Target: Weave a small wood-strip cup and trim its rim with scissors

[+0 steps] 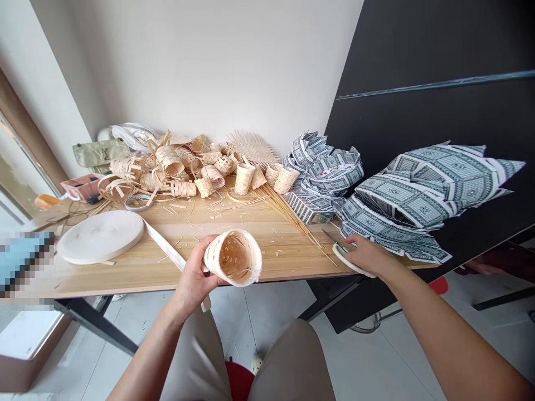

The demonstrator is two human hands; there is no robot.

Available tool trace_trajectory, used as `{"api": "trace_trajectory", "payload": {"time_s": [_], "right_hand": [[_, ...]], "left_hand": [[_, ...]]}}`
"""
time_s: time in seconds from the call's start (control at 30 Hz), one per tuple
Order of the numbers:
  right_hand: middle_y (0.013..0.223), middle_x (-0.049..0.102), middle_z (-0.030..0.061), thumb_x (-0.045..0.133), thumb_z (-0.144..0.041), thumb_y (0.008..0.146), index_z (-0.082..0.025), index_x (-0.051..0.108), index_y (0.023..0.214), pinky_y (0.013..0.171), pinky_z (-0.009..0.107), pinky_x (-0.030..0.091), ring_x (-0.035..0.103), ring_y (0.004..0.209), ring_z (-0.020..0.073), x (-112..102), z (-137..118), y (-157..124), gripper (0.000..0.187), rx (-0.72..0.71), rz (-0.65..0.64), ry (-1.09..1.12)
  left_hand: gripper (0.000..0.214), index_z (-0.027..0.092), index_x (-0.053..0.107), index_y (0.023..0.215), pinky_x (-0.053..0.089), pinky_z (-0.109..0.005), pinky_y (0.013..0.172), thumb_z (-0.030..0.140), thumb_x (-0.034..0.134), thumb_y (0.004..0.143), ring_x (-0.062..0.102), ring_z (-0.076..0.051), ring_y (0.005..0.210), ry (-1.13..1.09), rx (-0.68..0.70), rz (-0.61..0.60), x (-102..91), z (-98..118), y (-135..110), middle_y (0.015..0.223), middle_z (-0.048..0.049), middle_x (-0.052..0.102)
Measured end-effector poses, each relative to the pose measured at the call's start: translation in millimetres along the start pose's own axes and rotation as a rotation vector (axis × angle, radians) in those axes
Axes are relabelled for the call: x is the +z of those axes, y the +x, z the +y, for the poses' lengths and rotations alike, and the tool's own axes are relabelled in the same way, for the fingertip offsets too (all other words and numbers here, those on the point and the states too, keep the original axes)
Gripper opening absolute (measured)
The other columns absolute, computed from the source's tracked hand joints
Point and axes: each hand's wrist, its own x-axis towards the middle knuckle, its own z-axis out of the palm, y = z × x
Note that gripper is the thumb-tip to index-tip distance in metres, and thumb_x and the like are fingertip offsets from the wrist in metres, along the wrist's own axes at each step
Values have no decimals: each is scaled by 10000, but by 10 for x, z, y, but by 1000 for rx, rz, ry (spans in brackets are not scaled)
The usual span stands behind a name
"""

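Note:
My left hand (199, 271) is wrapped round a small woven cup (233, 257), tilted so that its opening faces me. White trim runs round the cup's rim. A white strip (165, 245) leads from a flat white roll (102, 236) to my left hand, and an end hangs below it. At the table's front edge on the right, my right hand (364, 255) has its fingers closed on a pair of scissors (349, 260) with white handles. The scissors' dark blades point away to the left; the fingertips are partly hidden.
Woven pieces (175, 167) are heaped at the back left. Several finished-looking cups (243, 179) stand near thin sticks (288, 209). Folded-card structures (405, 195) fill the right, beside a card box (311, 209). A tape ring (139, 201) lies behind the roll. Scraps dot the wooden table (137, 277).

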Motion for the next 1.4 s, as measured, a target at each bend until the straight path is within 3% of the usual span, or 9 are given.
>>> {"api": "trace_trajectory", "payload": {"time_s": [0.17, 0.3, 0.37, 0.47, 0.57, 0.63, 0.73, 1.0, 1.4], "right_hand": [[806, 618, 76, 483, -437, 733, -199, 462, 1145, 612, 281, 487, 601, 713, 200, -84, -39, -488, 476, 23, -214, 522], [826, 579, 69, 644, -593, 613, -267, 558, 1059, 534, 306, 477, 522, 584, 173, -259, -212, -854, 559, -81, -288, 1065], [874, 602, 82, 662, -585, 603, -294, 604, 1029, 527, 316, 497, 560, 636, 204, -395, -345, -1008, 519, -225, -234, 937], [946, 643, 56, 671, -480, 644, -359, 632, 983, 468, 305, 491, 603, 695, 234, -576, -579, -1213, 362, -563, -60, 465], [869, 665, 18, 569, -290, 706, -352, 612, 959, 407, 295, 403, 586, 579, 197, -670, -810, -1362, 264, -953, 172, 85], [792, 662, 21, 524, -237, 673, -300, 611, 871, 374, 311, 311, 536, 476, 182, -702, -943, -1418, 226, -1067, 323, -106], [653, 612, 14, 515, -205, 642, -267, 598, 760, 388, 303, 235, 500, 438, 181, -738, -1098, -1455, 157, -1061, 405, -309], [582, 520, 25, 534, -102, 582, -221, 607, 751, 438, 274, 106, 430, 450, 137, -713, -1345, -1443, 219, -931, 326, -441], [630, 518, 29, 501, 13, 640, -174, 575, 739, 462, 268, 154, 511, 540, 164, -771, -1525, -1469, 225, -949, 212, -599]], "left_hand": [[598, 207, 487, 1124, 482, -348, 837, 242, 742, 585, 562, -234, 1020, -8, -15, 14, -59, -20, 5, 1107, -83, 579], [617, 201, 503, 1110, 488, -347, 829, 268, 759, 552, 566, -238, 1007, -16, -32, 22, -86, -38, 24, 1083, -78, 588], [636, 200, 501, 1112, 484, -349, 839, 285, 768, 541, 562, -241, 1015, -13, -29, 27, -94, -50, 31, 1084, -76, 586], [642, 205, 497, 1125, 474, -348, 857, 289, 768, 549, 550, -241, 1033, 15, 0, 33, -107, -66, 27, 1114, -79, 569], [597, 196, 505, 1109, 465, -343, 864, 279, 754, 573, 544, -240, 1040, 78, 42, 43, -124, -78, 16, 1106, -80, 567], [576, 195, 496, 1110, 459, -338, 868, 265, 740, 593, 544, -234, 1038, 122, 67, 37, -136, -87, 9, 1094, -76, 566], [569, 202, 464, 1134, 446, -337, 886, 243, 716, 624, 537, -224, 1048, 172, 89, 14, -153, -110, -1, 1109, -71, 551], [613, 226, 456, 1155, 454, -350, 872, 289, 740, 616, 503, -246, 1094, 152, 44, 19, -147, -153, -29, 1162, -70, 501], [603, 231, 479, 1138, 433, -366, 873, 350, 752, 613, 526, -237, 1025, 253, 126, 12, -162, -113, -24, 1129, -63, 516]]}}
